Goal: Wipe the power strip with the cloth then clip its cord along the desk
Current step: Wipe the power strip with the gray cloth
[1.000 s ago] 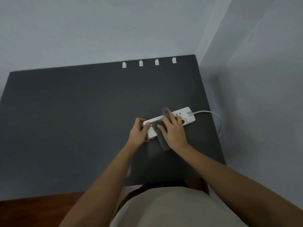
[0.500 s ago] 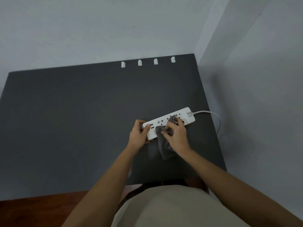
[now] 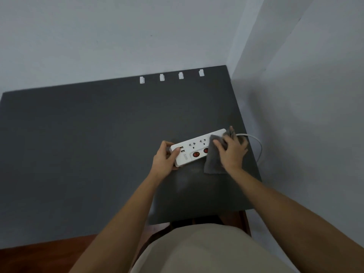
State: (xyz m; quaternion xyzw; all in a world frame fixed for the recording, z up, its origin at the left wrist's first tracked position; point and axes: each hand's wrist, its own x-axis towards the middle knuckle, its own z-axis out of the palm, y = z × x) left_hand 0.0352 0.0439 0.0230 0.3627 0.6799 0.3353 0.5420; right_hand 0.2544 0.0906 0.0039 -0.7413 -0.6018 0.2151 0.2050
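Note:
A white power strip [image 3: 194, 149] with red switches and USB ports lies on the dark grey desk [image 3: 88, 144] near its right edge. My left hand [image 3: 165, 159] grips the strip's left end. My right hand [image 3: 232, 149] presses a grey cloth [image 3: 213, 159] onto the strip's right end, covering that end. The white cord [image 3: 256, 141] leaves the right end and loops over the desk's right edge. Several white cable clips [image 3: 162, 77] sit in a row along the desk's far edge.
Grey walls close in the desk at the back and on the right [image 3: 305, 115]. A brown wooden floor [image 3: 29, 257] shows below the desk's near edge, beside my beige-clad lap [image 3: 197, 251].
My right hand has slid the cloth rightward along the strip, from its middle to its cord end, uncovering the sockets and red switches. My left hand keeps its hold on the left end.

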